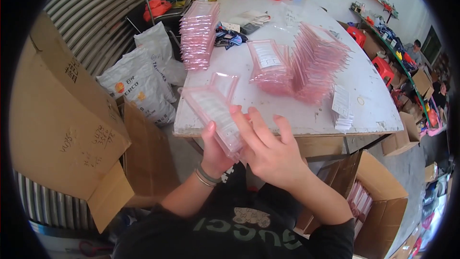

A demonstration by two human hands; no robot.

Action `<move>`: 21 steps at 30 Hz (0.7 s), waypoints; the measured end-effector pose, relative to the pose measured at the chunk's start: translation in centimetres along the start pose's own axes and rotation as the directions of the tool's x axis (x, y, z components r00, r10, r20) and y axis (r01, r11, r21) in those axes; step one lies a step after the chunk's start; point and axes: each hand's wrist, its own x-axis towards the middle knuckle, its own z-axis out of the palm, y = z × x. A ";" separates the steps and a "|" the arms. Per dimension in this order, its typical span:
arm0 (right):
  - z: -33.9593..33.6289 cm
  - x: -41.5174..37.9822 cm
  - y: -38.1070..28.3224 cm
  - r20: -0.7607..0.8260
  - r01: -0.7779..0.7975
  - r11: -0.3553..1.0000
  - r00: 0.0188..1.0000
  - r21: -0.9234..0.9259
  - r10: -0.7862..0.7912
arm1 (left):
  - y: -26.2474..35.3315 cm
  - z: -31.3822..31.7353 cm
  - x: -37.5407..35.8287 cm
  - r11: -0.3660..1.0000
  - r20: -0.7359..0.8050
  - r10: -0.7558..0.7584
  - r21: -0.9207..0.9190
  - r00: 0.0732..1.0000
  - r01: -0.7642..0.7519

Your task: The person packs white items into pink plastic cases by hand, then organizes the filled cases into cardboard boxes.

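My left hand (pixel 215 151) is closed on the lower part of a clear plastic pouch (pixel 213 110) with pink edges and a white printed card inside. It is tilted above the table's near edge, and more than one pouch may be in the grip. My right hand (pixel 270 156) is over the pouch's right side, its fingers spread and the index fingertip touching the surface. Its thumb is mostly hidden. Just beyond, another pink-edged pouch (pixel 225 84) lies on the table.
On the white table (pixel 287 120) stand a tall pouch stack (pixel 199 36), a leaning pouch row (pixel 318 60), more pouches (pixel 268 62) and white printed cards (pixel 341 103). Cardboard boxes (pixel 67 110) and white sacks (pixel 143 81) are left; an open carton (pixel 383 201) holds pink packs. A person (pixel 414 52) is far right.
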 end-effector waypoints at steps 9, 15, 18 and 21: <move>1.7 -0.7 -0.5 0.003 -0.025 1.000 1.000 0.006 0.024 | -0.6 -1.1 0.3 0.978 0.125 -0.019 -0.202 0.992 0.044; 0.8 -1.4 0.6 -0.073 0.043 0.925 0.997 0.378 -0.016 | 0.0 -1.4 1.1 0.972 0.146 0.051 -0.234 0.988 -0.015; -0.6 -0.6 0.2 -0.083 -0.082 0.887 0.988 0.454 0.134 | 0.8 -1.5 1.7 0.908 0.207 -0.055 -0.397 0.977 0.136; 3.3 -1.6 1.4 -0.085 -0.122 0.938 0.984 0.323 0.157 | 1.1 -0.7 2.9 0.984 0.183 -0.084 -0.140 0.979 0.111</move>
